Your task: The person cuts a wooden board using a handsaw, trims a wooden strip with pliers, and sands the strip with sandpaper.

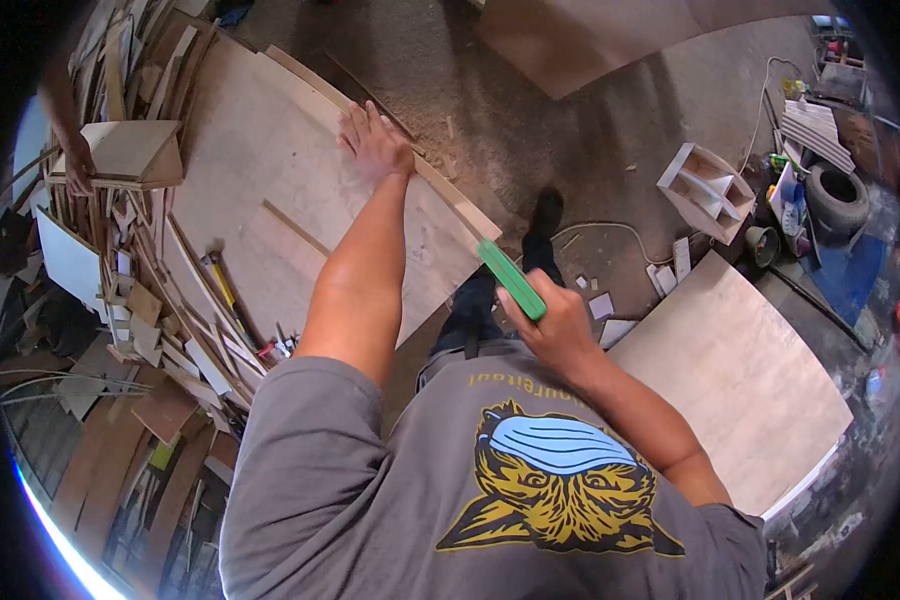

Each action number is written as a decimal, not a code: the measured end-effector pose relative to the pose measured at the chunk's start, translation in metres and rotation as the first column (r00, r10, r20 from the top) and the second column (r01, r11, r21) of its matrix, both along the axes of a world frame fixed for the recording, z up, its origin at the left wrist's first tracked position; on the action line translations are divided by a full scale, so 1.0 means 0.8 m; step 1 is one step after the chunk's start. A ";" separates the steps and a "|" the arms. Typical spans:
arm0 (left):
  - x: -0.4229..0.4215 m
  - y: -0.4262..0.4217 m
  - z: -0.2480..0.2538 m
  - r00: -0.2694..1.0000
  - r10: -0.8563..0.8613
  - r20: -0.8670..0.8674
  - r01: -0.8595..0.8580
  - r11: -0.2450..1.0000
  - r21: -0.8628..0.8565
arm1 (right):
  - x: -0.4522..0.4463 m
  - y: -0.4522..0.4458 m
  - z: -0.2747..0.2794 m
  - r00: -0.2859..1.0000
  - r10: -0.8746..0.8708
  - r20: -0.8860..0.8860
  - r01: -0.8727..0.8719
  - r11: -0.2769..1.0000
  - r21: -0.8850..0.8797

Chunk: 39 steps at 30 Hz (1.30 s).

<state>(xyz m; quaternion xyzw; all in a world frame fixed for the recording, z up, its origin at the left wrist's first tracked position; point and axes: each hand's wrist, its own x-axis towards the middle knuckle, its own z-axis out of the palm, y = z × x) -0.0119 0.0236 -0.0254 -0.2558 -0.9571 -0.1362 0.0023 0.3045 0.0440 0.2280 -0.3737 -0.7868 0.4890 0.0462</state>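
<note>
My left hand [378, 145] presses down with its fingers spread on a narrow wood strip [455, 200], which lies along the edge of a large pale plywood sheet [245, 130]. My right hand [560, 325] is closed around a green-handled tool [510, 278], held low in front of my body. The tool's far end meets the near end of the strip, close to the sheet's corner. What its working end looks like cannot be made out. A shorter thin strip [295, 228] lies on the sheet, left of my left forearm.
At the left, another person's hand [78, 170] touches a wooden box-like piece [135, 150] above piled offcuts [150, 320]. A divided wooden box [705, 190], a tyre [836, 192] and a plywood panel [740, 380] are at the right. A cable [610, 225] crosses the floor.
</note>
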 end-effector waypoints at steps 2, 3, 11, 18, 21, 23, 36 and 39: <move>0.001 0.001 0.001 1.000 0.003 0.006 -0.003 1.000 0.007 | 0.029 -0.001 0.025 1.000 0.007 -0.030 -0.007 1.000 0.013; 0.004 0.001 0.006 1.000 0.001 0.012 -0.002 1.000 0.018 | 0.048 -0.001 0.046 1.000 -0.002 -0.005 0.002 1.000 -0.007; -0.001 0.003 0.007 1.000 0.008 -0.012 -0.007 0.999 0.038 | -0.001 0.012 -0.010 0.999 -0.010 0.033 0.011 1.000 -0.011; 0.007 0.000 0.005 1.000 -0.001 -0.018 0.001 1.000 0.017 | 0.052 0.004 0.060 0.994 0.109 0.024 -0.111 0.989 0.097; 0.006 0.001 0.003 1.000 0.005 -0.029 -0.005 1.000 0.016 | 0.065 0.001 0.063 0.993 0.115 0.021 -0.117 0.985 0.128; 0.010 -0.003 0.002 1.000 -0.007 -0.014 0.007 1.000 0.015 | 0.021 -0.004 0.026 0.992 0.128 -0.010 -0.125 0.980 0.156; 0.005 0.002 0.003 1.000 0.002 -0.008 -0.002 1.000 0.018 | 0.056 0.003 0.064 0.999 0.033 0.028 -0.033 0.999 0.003; 0.001 0.004 0.006 1.000 -0.006 0.007 0.005 0.998 0.070 | 0.024 0.003 0.000 0.997 0.031 0.076 -0.034 0.999 0.042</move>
